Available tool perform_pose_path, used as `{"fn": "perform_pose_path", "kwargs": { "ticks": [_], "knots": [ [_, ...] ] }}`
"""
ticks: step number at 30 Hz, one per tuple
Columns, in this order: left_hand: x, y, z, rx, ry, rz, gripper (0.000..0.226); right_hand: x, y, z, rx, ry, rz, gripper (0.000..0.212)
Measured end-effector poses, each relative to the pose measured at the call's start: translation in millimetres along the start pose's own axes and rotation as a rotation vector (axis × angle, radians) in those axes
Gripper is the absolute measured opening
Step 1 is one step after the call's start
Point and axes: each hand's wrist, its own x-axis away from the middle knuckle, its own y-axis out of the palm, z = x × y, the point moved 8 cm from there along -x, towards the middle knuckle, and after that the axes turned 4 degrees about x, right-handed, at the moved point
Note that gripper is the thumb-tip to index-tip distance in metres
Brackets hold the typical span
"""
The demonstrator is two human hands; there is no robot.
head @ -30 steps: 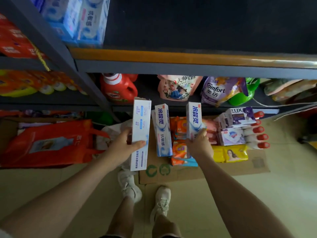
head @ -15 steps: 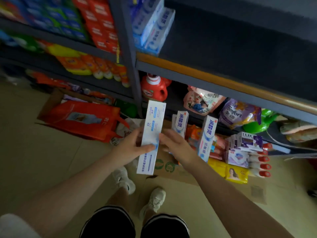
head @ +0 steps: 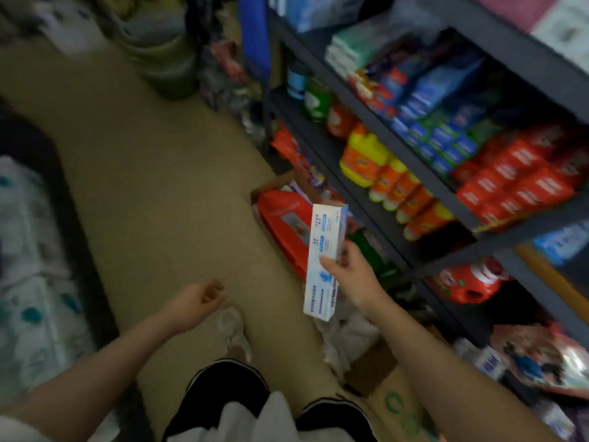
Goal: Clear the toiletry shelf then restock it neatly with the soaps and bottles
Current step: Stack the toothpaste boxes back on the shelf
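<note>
Beige shop floor (head: 153, 173) fills the left, where the left hand (head: 194, 301) hangs loosely curled, holding nothing. One white-and-blue toothpaste box (head: 323, 261), pinched midway by the right hand (head: 353, 272), stands upright before the dark shelving (head: 376, 122) on the right. Held one-handed, that single box could likely tip or slip.

Right hand (head: 353, 275) gripping white toothpaste box (head: 323, 261), left hand (head: 194, 301) loosely curled, empty
</note>
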Motion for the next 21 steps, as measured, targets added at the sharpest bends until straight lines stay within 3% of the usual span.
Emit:
{"fn": "perform_pose_path", "kwargs": {
  "ticks": [5, 16, 21],
  "knots": [
    [-30.6, -135.4, -84.6, 0.015, -0.114, 0.118, 0.03, -97.9, 67.9, -121.6, 0.254, -0.12, -0.005, 0.036],
    [-165.7, -405.4, -87.4, 0.28, 0.056, 0.462, 0.026, -327.1, 160.0, -300.3, 0.506, -0.179, -0.053, 0.036],
    [-246.1, -519.5, -119.8, 0.263, -0.018, 0.508, 0.027, -450.3, 205.9, -408.2, 0.558, -0.216, -0.12, 0.038]
  ]
}}
